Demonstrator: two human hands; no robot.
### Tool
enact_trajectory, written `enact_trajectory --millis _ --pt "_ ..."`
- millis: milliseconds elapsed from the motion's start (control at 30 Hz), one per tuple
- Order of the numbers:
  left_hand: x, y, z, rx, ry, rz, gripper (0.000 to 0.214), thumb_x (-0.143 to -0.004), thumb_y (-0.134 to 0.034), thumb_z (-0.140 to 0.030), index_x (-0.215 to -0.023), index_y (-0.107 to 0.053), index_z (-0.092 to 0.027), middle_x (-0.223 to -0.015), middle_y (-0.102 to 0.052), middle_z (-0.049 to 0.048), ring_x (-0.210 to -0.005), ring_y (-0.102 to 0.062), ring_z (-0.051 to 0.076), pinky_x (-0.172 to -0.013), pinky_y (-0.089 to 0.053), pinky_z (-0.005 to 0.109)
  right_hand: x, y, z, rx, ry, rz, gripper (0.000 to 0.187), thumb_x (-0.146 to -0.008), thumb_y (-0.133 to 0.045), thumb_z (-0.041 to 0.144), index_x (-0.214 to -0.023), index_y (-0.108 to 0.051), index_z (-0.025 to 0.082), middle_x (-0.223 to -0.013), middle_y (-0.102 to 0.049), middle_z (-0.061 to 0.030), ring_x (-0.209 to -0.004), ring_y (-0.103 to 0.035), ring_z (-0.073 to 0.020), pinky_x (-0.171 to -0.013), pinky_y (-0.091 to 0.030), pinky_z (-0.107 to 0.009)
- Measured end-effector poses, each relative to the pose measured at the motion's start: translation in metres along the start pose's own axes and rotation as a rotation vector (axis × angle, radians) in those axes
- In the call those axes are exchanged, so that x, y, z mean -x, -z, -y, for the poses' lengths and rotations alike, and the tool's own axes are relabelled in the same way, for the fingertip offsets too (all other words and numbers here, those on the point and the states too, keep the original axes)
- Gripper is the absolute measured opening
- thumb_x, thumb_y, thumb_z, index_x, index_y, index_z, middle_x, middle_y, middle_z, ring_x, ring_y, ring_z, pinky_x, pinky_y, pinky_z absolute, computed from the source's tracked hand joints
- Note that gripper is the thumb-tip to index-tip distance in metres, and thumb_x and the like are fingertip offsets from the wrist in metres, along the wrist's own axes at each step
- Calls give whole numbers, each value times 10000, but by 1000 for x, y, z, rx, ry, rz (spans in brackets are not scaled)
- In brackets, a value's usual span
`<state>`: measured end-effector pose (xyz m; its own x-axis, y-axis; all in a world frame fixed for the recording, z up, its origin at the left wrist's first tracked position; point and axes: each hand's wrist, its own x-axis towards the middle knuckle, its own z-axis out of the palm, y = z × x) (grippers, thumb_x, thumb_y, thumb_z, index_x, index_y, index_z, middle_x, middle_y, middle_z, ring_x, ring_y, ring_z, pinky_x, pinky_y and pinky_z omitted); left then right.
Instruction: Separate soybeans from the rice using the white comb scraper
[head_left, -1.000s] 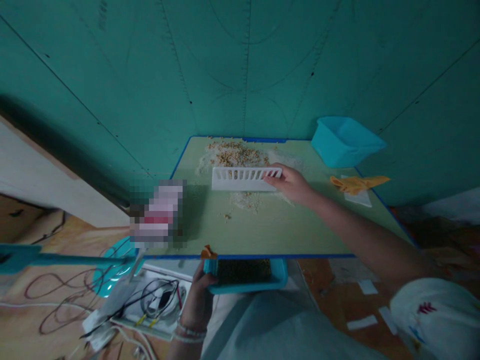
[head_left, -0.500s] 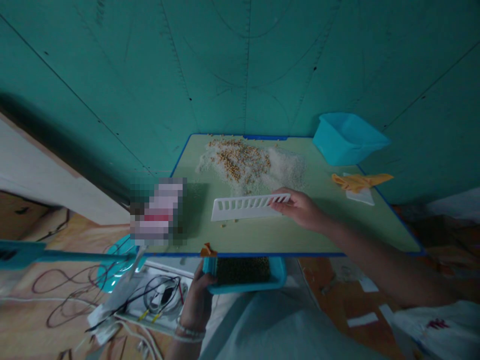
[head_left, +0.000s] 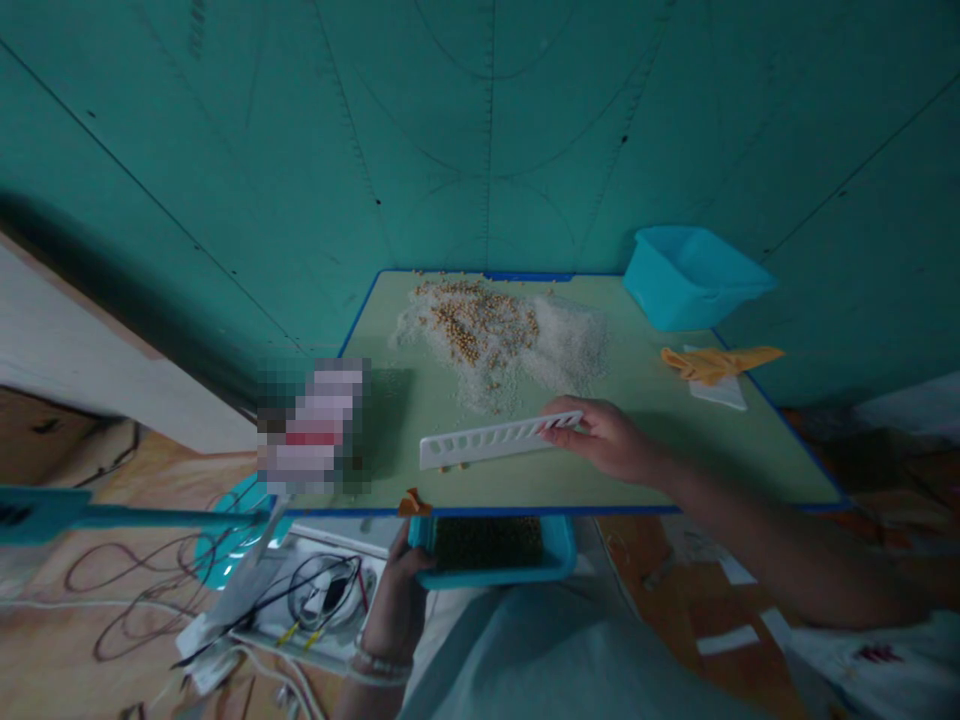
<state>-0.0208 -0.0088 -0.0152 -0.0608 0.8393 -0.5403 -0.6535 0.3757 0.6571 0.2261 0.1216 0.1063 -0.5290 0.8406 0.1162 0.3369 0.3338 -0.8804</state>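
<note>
My right hand (head_left: pixel 600 438) grips one end of a white slotted plastic strip (head_left: pixel 480 446), thumb and fingers closed around it. The strip stands tilted over the near part of the pale green tabletop (head_left: pixel 540 482), with a couple of round tan beans (head_left: pixel 454 468) beside its near edge. Behind it spread tan beans (head_left: pixel 465 335) mixed with small white grains (head_left: pixel 570 340). Below the table's front edge, my left hand (head_left: pixel 397 590) holds the left end of a blue plastic tub (head_left: pixel 499 577). Dark small grains (head_left: pixel 487 542) cover the tub's bottom.
An angular blue bin (head_left: pixel 694 285) stands at the back right. An orange cloth (head_left: pixel 716 365) lies on a white piece near the right edge, and an orange scrap (head_left: pixel 414 503) at the front edge. A pixelated object (head_left: pixel 319 420) is at left. Cables (head_left: pixel 322 590) lie below.
My right hand has drawn the strip toward the table's front edge and tilted it, and some white grains have spread nearer. My left hand and the tub stay nearly the same.
</note>
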Motion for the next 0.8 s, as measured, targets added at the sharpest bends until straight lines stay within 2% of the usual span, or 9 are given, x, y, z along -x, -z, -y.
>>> enact_trajectory --millis 100,267,333,467,600,733,800 --pt "3 0 0 4 -16 -19 522 -543 -590 -90 -1035 -670 -249 -797 -764 -18 -853 -661 245 -741 -478 307 6 -1 3 20 4 18 144 -821 -565 320 -845 -618 188 -781 -628 4 -737 -576 -127 -662 -437 -207" --pt "4 1 -4 -42 -60 -58 280 -563 -597 -112 -805 -707 -201 -694 -743 -11 -676 -644 202 -654 -474 291 17 0 2 44 25 56 151 -837 -554 336 -851 -619 200 -819 -647 -4 -781 -595 -138 -721 -450 -228" --pt "4 0 -7 -39 -65 -67 278 -565 -608 -125 -818 -706 -186 -707 -748 4 -661 -641 205 -663 -480 303 21 0 2 44 51 66 150 -844 -551 341 -859 -616 207 -828 -654 -6 -793 -599 -141 -743 -452 -239" --pt "5 -4 -13 -21 -48 -71 396 -546 -618 -126 -929 -688 -199 -751 -751 7 -724 -655 231 -698 -480 323 27 0 2 29 84 80 134 -853 -548 331 -858 -606 210 -817 -647 -9 -791 -598 -139 -749 -453 -247" --pt "8 -5 -12 -23 -36 -92 412 -545 -621 -130 -943 -689 -213 -721 -741 -11 -793 -658 247 -747 -475 327 30 0 2 15 85 109 133 -853 -552 327 -847 -608 207 -808 -638 -9 -791 -595 -139 -748 -454 -253" --pt "7 4 -2 -9 -29 -90 318 -554 -616 -139 -834 -710 -259 -758 -753 -36 -935 -638 263 -781 -481 317 36 0 1 -24 73 112 142 -861 -539 327 -842 -613 207 -813 -639 -13 -793 -605 -139 -747 -467 -255" --pt "1 12 4 6 -21 -69 370 -561 -620 -160 -891 -694 -310 -850 -754 -49 -1008 -616 283 -782 -491 348 41 0 -1 -25 66 49 157 -863 -533 341 -841 -617 210 -808 -642 -16 -804 -611 -145 -755 -475 -257"
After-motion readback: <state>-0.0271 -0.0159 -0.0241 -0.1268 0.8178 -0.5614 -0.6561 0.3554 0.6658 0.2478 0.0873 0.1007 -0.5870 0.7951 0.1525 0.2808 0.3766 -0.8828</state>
